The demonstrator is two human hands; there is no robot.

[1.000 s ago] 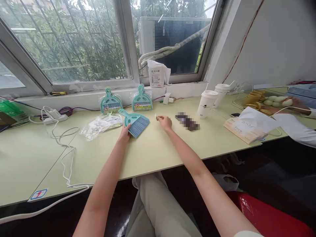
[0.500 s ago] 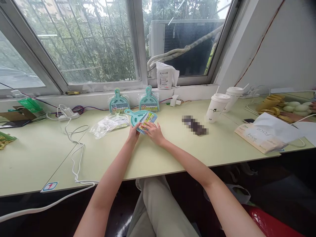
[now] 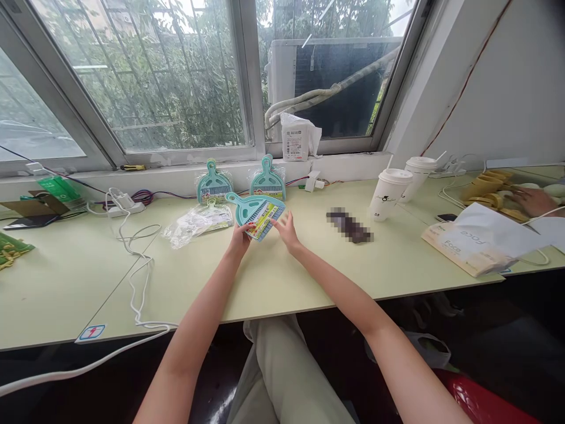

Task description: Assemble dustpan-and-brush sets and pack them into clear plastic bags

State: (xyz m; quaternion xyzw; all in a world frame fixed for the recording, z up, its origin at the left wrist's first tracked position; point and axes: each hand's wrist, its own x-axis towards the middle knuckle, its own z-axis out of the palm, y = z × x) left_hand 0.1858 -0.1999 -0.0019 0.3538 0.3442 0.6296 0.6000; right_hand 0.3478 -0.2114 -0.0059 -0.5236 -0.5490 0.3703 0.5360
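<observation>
A teal dustpan (image 3: pixel 249 207) with a blue-bristled brush and a printed card is tilted above the table. My left hand (image 3: pixel 241 238) grips its lower left edge, thumb on the card. At the card's right side is my right hand (image 3: pixel 288 231), fingers apart, one fingertip touching the card or close to it. Two similar sets in clear wrap, a left one (image 3: pixel 213 184) and a right one (image 3: pixel 267 179), lean against the window ledge. Crumpled clear plastic packaging (image 3: pixel 189 224) lies left of my left hand.
White cups (image 3: pixel 388 194) with straws stand to the right, beyond a blurred dark item (image 3: pixel 349 225). A paper bag (image 3: pixel 477 238) lies farther right, near another person's hand (image 3: pixel 532 200). White cables (image 3: pixel 140 277) run across the table's left part (image 3: pixel 53 277).
My right hand has drawn back to the right from the card, uncovering more of it. The dustpan set is turned slightly. At the far right, the other person's hand has moved up over the items there.
</observation>
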